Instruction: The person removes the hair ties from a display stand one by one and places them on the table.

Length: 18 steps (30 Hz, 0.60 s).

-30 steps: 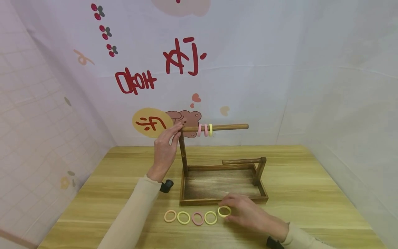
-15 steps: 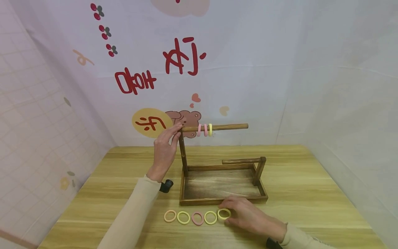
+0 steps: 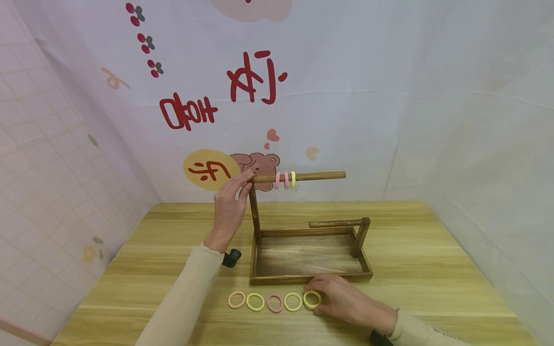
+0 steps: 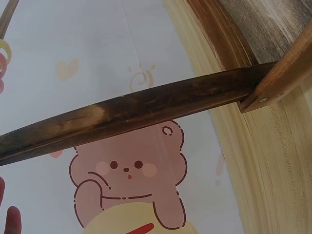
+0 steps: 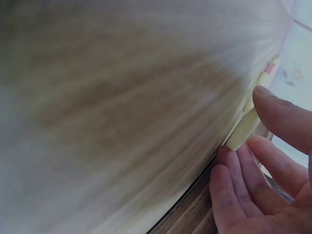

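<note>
In the head view my right hand pinches a yellow ring at the right end of a row on the table. The right wrist view has the thumb on one side of the ring, fingers on the other. Left of it lie a yellow ring, a pink ring, another yellow ring and a peach ring. My left hand, its fingers fairly straight, touches the top of the wooden rack's tall post. Two pink rings and a yellow ring hang on the upper bar.
The rack's shallow tray stands behind the row of rings. At its right side, a shorter post carries a lower bar pointing left. A printed cloth backdrop rises behind the wooden table.
The right hand and the yellow ring have barely shifted; the ring now lies more nearly level with the row. The left hand stays at the top of the post.
</note>
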Each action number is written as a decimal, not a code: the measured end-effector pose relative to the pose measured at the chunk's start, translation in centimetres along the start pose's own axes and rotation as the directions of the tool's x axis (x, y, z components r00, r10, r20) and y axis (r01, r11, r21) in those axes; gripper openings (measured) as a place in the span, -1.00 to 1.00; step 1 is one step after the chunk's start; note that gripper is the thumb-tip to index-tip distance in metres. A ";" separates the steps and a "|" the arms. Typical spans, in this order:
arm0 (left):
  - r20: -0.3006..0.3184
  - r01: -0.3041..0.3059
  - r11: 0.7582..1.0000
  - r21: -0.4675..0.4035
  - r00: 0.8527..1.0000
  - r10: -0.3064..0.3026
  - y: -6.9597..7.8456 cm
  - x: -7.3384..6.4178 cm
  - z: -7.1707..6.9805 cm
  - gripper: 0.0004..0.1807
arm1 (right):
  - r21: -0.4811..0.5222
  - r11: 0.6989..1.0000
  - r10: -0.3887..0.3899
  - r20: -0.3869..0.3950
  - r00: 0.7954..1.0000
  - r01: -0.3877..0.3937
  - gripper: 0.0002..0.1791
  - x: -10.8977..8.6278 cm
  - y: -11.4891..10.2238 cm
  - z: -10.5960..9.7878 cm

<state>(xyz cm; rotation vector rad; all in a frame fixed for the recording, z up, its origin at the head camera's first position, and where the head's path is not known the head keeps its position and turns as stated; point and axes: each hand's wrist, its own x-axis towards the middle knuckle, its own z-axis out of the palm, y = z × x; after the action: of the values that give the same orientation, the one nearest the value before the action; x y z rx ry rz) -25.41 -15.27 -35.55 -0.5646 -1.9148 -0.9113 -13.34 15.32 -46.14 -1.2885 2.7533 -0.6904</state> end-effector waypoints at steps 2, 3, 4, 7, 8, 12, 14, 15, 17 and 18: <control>0.000 0.002 1.000 0.001 1.000 -0.002 0.0 0.0 0.0 -0.67 | -0.001 1.000 -0.001 0.008 1.000 0.001 -0.47 0.0 0.0 -0.1; -0.001 0.003 1.000 0.001 1.000 -0.003 0.0 0.1 0.0 -0.68 | 0.000 1.000 0.000 0.011 1.000 0.000 -0.46 0.0 0.0 -0.1; -0.003 0.004 1.000 0.000 1.000 -0.004 0.0 0.1 -0.1 -0.68 | 0.001 1.000 0.001 0.013 1.000 -0.001 -0.46 0.0 0.0 -0.1; -0.004 0.006 1.000 0.000 1.000 -0.006 0.1 0.1 -0.2 -0.68 | -0.005 1.000 -0.007 0.001 1.000 0.007 -0.45 -0.1 0.0 -0.3; -0.004 0.007 1.000 0.000 1.000 -0.007 0.2 0.1 -0.2 -0.68 | -0.009 1.000 -0.019 -0.014 1.000 0.019 -0.45 -0.1 0.0 -0.4; 0.000 0.008 1.000 0.006 1.000 -0.008 0.1 0.1 -0.2 -0.68 | -0.014 0.995 -0.099 -0.093 0.991 0.098 -0.52 0.0 0.1 -1.2; 0.002 0.006 1.000 0.006 1.000 -0.006 0.1 0.1 -0.2 -0.68 | -0.003 0.993 -0.116 -0.132 0.985 0.116 -0.54 0.1 0.0 -1.7; 0.003 0.004 1.000 0.005 1.000 -0.004 0.1 0.1 -0.2 -0.68 | 0.007 0.993 -0.115 -0.148 0.982 0.117 -0.55 0.1 0.0 -2.1; 0.007 0.002 1.000 0.007 1.000 -0.002 0.1 0.1 -0.1 -0.68 | 0.039 0.994 -0.093 -0.179 0.979 0.102 -0.56 0.2 -0.1 -2.8; 0.009 0.000 1.000 0.010 1.000 0.000 0.1 0.0 -0.1 -0.68 | 0.058 0.994 -0.082 -0.192 0.978 0.094 -0.57 0.3 -0.2 -3.1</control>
<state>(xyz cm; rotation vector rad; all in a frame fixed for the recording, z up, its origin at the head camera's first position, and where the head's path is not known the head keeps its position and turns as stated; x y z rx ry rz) -25.31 -15.29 -35.45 -0.5633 -1.9260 -0.9009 -14.00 16.20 -43.19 -1.4073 2.8032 -0.9503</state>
